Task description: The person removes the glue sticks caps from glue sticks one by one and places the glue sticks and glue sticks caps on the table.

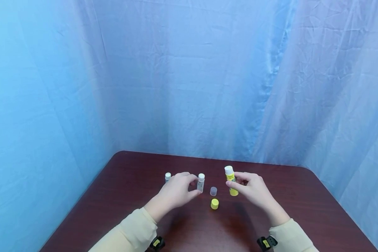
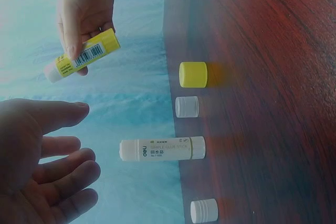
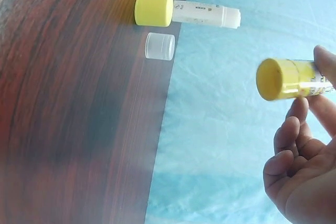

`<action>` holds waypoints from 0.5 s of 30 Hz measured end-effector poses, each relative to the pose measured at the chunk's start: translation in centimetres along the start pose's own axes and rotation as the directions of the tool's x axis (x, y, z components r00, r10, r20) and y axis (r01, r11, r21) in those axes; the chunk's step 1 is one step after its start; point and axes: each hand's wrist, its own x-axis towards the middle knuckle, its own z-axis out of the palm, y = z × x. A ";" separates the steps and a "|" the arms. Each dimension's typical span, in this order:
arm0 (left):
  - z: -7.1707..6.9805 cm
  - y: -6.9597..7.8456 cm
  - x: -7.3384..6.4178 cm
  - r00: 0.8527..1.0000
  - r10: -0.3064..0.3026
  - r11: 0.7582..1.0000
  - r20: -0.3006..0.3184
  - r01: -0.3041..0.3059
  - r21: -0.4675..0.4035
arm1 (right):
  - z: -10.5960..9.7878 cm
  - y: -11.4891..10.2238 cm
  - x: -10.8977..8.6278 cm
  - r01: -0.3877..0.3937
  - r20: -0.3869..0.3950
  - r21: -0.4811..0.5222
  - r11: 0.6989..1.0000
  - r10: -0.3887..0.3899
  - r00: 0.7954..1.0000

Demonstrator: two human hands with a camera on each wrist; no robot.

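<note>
My right hand (image 1: 251, 187) pinches a yellow glue stick (image 1: 232, 183) between thumb and fingers, raised off the table with its uncapped white end up. Beside it, my left hand (image 2: 47, 166) has loosely bent fingers, apart from a white glue stick (image 2: 163, 149) that stands upright on the table, also uncapped. A yellow cap (image 1: 214, 204) and a clear cap (image 1: 213, 191) stand between the hands. Left of the white stick is a small white cap (image 2: 203, 211), hidden by the left hand in the head view.
Another white-topped stick (image 1: 168, 176) stands beyond the left hand, its lower part covered by it. The dark red-brown table (image 1: 138, 168) has rounded far corners. Blue cloth (image 1: 189, 87) hangs behind it and at both sides.
</note>
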 end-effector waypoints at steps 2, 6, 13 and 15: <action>-0.1 -0.1 -0.2 1.000 -0.006 1.000 -0.006 0.006 0.007 | 0.2 -0.1 0.1 0.003 0.004 0.003 1.000 -0.003 1.000; -0.3 -0.5 -0.5 1.000 -0.001 0.999 -0.023 0.002 0.033 | 0.5 -0.5 0.2 0.015 0.011 0.010 1.000 -0.015 1.000; -0.5 -1.2 -1.1 0.999 0.015 0.995 -0.049 -0.010 0.100 | 1.3 -1.3 0.5 0.026 0.047 0.034 0.999 -0.028 0.999; -0.5 -1.4 -1.3 0.998 0.020 0.993 -0.054 -0.014 0.115 | 1.5 -1.4 0.6 0.029 0.054 0.041 0.999 -0.031 0.998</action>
